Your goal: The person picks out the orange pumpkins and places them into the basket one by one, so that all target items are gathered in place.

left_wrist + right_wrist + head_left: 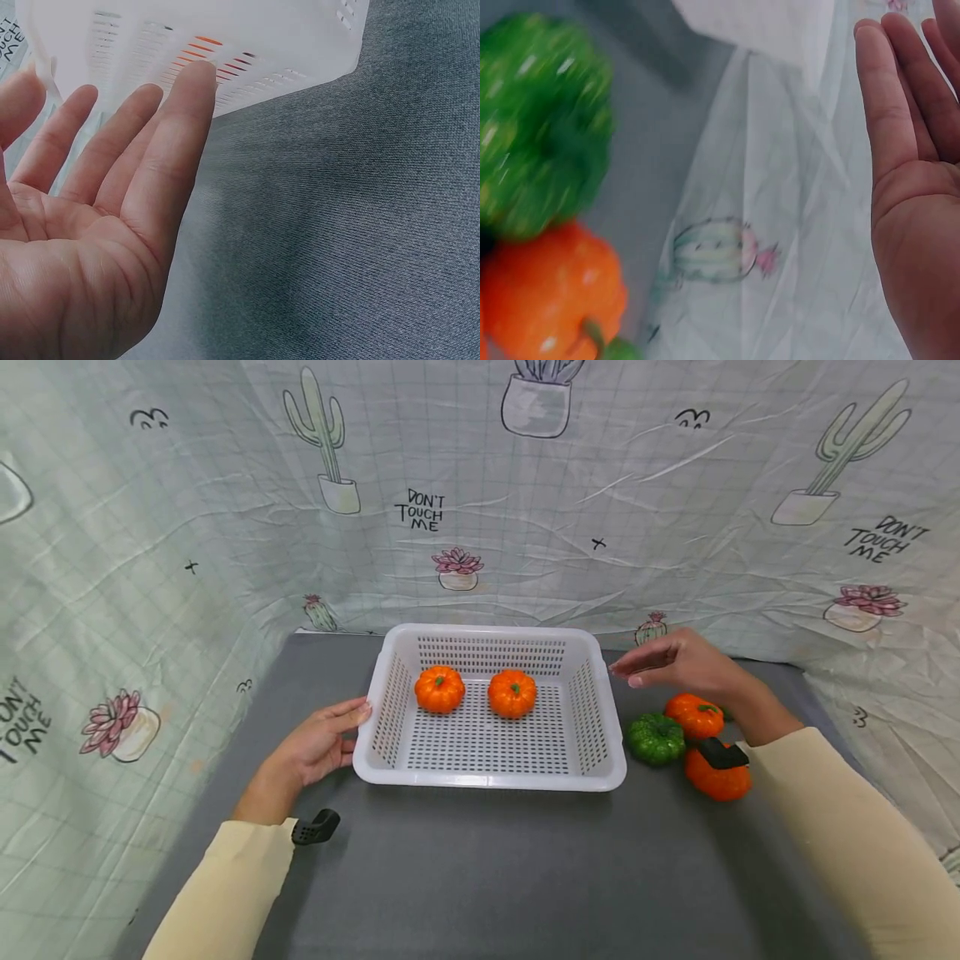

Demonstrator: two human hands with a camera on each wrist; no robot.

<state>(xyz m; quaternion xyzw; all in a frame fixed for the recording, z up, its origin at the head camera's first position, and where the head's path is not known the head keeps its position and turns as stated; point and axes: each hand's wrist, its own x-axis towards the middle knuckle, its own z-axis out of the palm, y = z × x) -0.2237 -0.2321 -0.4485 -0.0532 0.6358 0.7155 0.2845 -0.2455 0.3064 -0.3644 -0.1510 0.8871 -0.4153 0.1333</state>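
A white perforated plastic basket (pixel 487 780) stands in the middle of the head view, with two small orange pumpkins (pixel 439 690) (pixel 512 694) inside it. My left hand (pixel 318 743) is at the basket's left side, thumb at the rim. Its fingers reach toward the outer wall (pixel 262 45), fairly straight, palm uncurled. Just off the basket's right rim, my right hand (pixel 686 668) hovers in the air with long, loosely bent fingers and holds nothing. Below it lie a green ribbed, pumpkin-like vegetable (pixel 656 739) and two orange ones (pixel 696 717) (pixel 717 774), the nearer partly covered by a black wrist device.
A dark grey cloth-covered table (pixel 480 868) extends in front of the basket. Behind it and along both sides hangs a pale curtain (pixel 570 510) with cactus prints. A bit of green shows beside the farther orange vegetable, mostly hidden by the right wrist.
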